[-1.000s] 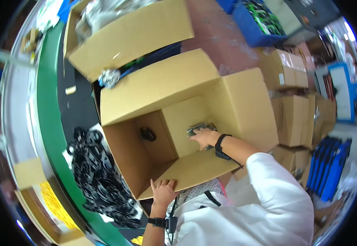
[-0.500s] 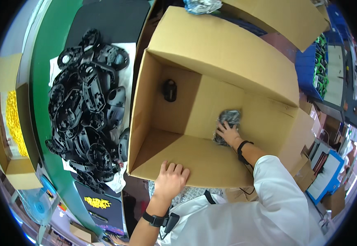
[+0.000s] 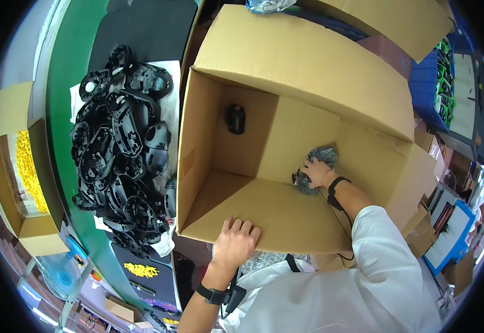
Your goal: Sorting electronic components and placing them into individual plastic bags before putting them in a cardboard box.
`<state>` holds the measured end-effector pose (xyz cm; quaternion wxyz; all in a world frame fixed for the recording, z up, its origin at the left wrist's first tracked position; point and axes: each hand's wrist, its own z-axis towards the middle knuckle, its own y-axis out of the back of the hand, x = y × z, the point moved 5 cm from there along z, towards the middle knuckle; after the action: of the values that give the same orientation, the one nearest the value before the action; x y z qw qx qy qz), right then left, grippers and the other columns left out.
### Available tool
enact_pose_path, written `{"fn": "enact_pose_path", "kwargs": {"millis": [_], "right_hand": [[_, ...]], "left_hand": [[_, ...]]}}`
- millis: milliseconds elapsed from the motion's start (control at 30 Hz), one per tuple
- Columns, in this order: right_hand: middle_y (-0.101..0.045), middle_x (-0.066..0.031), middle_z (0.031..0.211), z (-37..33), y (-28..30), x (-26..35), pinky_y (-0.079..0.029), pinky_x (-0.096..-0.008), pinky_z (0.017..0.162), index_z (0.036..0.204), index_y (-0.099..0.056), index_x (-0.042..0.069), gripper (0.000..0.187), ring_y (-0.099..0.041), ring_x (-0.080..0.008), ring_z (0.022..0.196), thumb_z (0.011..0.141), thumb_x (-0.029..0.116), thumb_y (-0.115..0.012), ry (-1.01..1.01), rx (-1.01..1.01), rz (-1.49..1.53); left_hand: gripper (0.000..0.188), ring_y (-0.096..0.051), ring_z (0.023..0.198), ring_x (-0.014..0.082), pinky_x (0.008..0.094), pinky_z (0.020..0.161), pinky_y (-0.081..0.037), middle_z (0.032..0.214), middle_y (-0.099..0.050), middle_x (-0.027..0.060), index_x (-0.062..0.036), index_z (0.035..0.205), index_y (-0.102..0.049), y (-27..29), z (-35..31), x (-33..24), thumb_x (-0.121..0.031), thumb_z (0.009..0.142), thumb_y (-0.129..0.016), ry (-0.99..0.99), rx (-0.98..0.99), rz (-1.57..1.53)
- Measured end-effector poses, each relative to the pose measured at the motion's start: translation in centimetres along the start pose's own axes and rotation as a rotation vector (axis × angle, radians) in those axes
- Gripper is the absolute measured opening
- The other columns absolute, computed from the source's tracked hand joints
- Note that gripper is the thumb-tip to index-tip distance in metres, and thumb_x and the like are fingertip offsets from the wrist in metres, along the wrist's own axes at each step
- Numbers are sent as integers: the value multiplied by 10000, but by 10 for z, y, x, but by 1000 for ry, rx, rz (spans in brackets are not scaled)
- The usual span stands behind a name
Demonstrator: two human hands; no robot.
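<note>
A big cardboard box [image 3: 303, 216] stands open before me. My left hand [image 3: 236, 241] is closed over its near edge, fingers bent to the inside and thumb side hidden. Deep in the box, at the right, my right hand [image 3: 318, 173] has its fingers curled onto a dark part in clear plastic wrapping [image 3: 324, 152]. The part rests on the bottom, and the hand covers its middle. Apart from it, toward the far left corner of the box, lies a small black plastic part [image 3: 235, 119].
Left of the box, a heap of black plastic shells [image 3: 125, 150] covers white sheeting on a green-edged table [image 3: 64, 66]. Yellow pieces fill a carton [image 3: 29, 172] at far left, above a fan [image 3: 61, 277]. Blue bins [image 3: 426, 94] stand at the right.
My right hand's fingers have drawn in around the wrapped part, which has shifted slightly. My left hand keeps its place on the box edge. The whole view has moved a little.
</note>
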<state>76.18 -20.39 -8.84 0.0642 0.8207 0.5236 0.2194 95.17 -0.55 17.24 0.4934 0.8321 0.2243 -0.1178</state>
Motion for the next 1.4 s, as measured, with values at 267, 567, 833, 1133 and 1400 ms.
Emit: {"fn": "enact_pose_path", "kwargs": {"millis": [267, 567, 833, 1133, 1400], "right_hand": [[-510, -124, 1262, -35, 31, 10, -449, -467, 943, 1292, -505, 140, 756, -492, -387, 1146, 626, 374, -777, -15, -117, 311], [-516, -174, 1169, -155, 157, 58, -427, -384, 941, 1184, -525, 10, 639, -516, -331, 1098, 674, 303, -775, 198, -849, 829], [-489, -164, 1198, -276, 274, 208, -401, -369, 972, 1197, -508, -1, 672, -503, -322, 1124, 643, 242, -800, 431, -1231, 794], [-513, -110, 1165, -222, 327, 390, -364, -347, 996, 1308, -439, -7, 775, -487, -219, 1116, 697, 283, -819, 660, -1093, 905], [-525, -14, 1112, -189, 326, 440, -400, -283, 920, 1184, -496, 66, 430, -478, -108, 1049, 829, 186, -708, 575, -713, 1255]], "left_hand": [[181, -616, 921, 227, 399, 924, -450, 911, -636, 39, -127, 913, -658, 0, 0, -2, -155, 770, -550, -38, 44, 13], [455, -557, 1096, 307, 416, 956, -439, 1175, -577, 148, -82, 1179, -583, 26, -10, 3, -307, 796, -679, -93, 33, -436], [1163, -333, 1345, 371, 445, 1066, -346, 1494, -219, 221, -19, 1486, -69, 138, -72, 71, -366, 674, -825, -132, -493, -933], [713, -522, 1206, 341, 370, 993, -415, 1346, -477, 242, 3, 1438, -283, 166, -185, 139, -19, 800, -601, 47, -1137, -896], [394, -653, 749, 390, 423, 635, -510, 865, -637, 262, -74, 1284, -529, 135, -271, 253, -67, 891, -501, 559, -1059, -614]]}}
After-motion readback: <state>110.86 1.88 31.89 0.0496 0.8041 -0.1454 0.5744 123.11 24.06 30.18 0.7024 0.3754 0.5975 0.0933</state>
